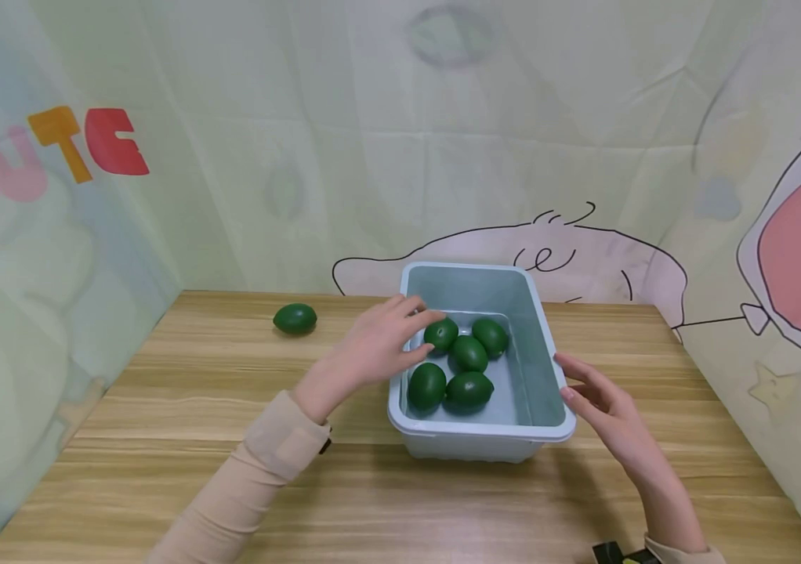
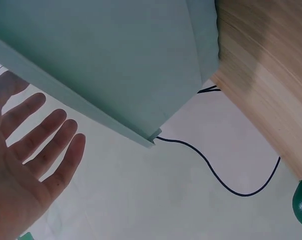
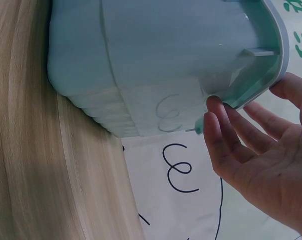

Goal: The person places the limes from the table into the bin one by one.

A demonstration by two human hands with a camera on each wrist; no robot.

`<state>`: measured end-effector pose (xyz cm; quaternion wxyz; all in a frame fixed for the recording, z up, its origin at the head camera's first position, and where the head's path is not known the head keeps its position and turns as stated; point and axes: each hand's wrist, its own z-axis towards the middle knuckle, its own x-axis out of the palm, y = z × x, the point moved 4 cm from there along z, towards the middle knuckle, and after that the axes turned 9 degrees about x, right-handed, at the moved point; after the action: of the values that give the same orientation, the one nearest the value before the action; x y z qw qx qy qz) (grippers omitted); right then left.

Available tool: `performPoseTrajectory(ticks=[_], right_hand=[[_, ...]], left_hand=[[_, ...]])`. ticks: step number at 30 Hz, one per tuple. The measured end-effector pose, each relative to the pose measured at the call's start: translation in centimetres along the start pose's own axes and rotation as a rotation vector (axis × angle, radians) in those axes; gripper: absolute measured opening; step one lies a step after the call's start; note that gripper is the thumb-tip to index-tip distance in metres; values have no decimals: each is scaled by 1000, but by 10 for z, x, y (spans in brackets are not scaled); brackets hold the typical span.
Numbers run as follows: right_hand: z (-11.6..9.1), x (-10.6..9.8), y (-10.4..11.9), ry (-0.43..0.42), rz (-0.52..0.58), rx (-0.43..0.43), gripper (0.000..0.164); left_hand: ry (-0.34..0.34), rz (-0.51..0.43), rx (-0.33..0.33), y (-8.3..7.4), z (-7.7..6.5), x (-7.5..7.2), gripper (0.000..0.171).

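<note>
A pale blue plastic bin point(image 1: 481, 430) stands on the wooden table with several dark green limes point(image 1: 469, 390) on its floor. Over its left rim reaches my left hand point(image 1: 388, 337), fingers loosely extended above the limes and holding nothing. In the left wrist view, those fingers point(image 2: 58, 165) are spread beside the rim. My right hand point(image 1: 608, 415) touches the bin's right rim with its thumb and fingertips. From the right wrist view, the fingers point(image 3: 216, 135) lie lightly bent against the outside under the rim, with the thumb at its edge.
Another lime point(image 1: 295, 319) lies by itself on the table point(image 1: 231, 392), left of the bin near the back edge. A printed cloth backdrop point(image 1: 288, 157) rises behind and along both sides of the table.
</note>
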<state>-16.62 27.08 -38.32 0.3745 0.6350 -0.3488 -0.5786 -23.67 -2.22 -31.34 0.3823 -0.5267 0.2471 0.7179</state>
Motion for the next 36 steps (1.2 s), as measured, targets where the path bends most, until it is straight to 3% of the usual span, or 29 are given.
performPoseTrajectory(ticks=[12, 36], right_hand=[[0, 0, 1, 2, 5, 1, 49], [0, 0, 0, -4, 10, -14, 49]], left_hand=[[-17, -31, -49, 11, -6, 1, 40], [-94, 37, -78, 31, -15, 3, 37]])
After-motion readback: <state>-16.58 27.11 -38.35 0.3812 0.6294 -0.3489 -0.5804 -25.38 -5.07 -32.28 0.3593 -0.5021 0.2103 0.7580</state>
